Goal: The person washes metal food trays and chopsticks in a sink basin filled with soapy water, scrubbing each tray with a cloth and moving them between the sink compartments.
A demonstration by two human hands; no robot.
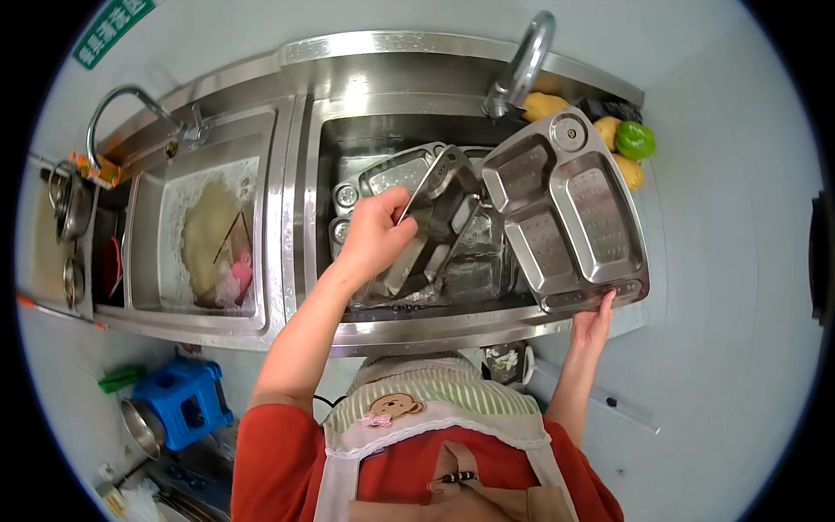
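Over the right-hand sink (335, 139), my left hand (380, 233) pinches the edge of a steel compartment tray (442, 209), which is tilted steeply. More steel trays (391, 174) lie below it in the basin, partly covered by it. My right hand (593, 326) grips the lower edge of another compartment tray (593, 217), its thumb on top and its other fingers hidden underneath. That tray faces up, wet with drops, at the right end of the sink. A curved faucet (522, 70) rises behind the trays.
Potatoes (628, 171) and a green pepper (635, 139) sit behind the right tray. The left sink (148, 235) holds cloudy, foamy water and a pink item (241, 271). A second faucet (130, 91) arches over it. A blue stool (184, 404) stands on the floor at left.
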